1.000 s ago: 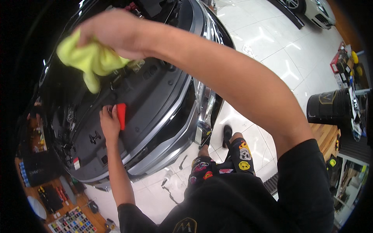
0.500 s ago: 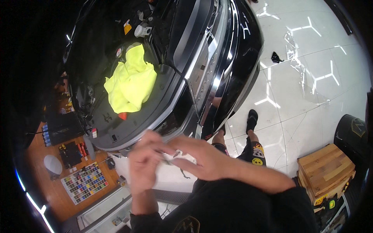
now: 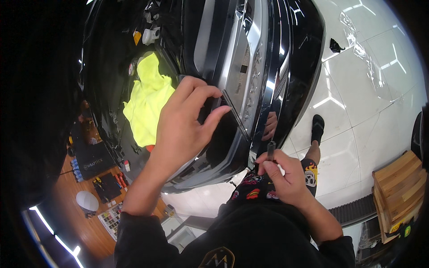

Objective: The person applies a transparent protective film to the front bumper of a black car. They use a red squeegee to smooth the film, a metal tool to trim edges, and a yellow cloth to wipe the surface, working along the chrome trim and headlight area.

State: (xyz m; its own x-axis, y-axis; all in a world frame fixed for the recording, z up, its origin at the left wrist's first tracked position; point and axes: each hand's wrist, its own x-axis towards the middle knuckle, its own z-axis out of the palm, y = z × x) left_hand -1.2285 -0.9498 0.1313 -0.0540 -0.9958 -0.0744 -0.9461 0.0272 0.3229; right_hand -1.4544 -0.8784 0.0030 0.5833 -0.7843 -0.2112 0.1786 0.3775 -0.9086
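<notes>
My left hand (image 3: 181,118) reaches over the front of a black car (image 3: 304,58). Its thumb and index finger are apart, with the tips at a narrow dark seam (image 3: 235,115) in the glossy trim; I see nothing gripped between them. Lower and to the right, my right hand (image 3: 288,176) is closed round a small dark pen-like tool (image 3: 271,149), whose dark end points up toward the bumper. Something small and white shows between those fingers, too little to name. Left of my left hand, a bright yellow cloth (image 3: 149,98) lies crumpled on the dark engine-bay cover.
A white reservoir cap (image 3: 151,35) sits in the engine bay. Wooden boxes (image 3: 400,187) stand at the right. On the tiled floor lie a black scrap (image 3: 336,45) and clear film (image 3: 357,49). A dark tool bag (image 3: 94,154) is at the lower left.
My hands were together in front of me and have parted. The left has gone up to the car's trim seam; the right has moved right with the dark tool. The view has shifted.
</notes>
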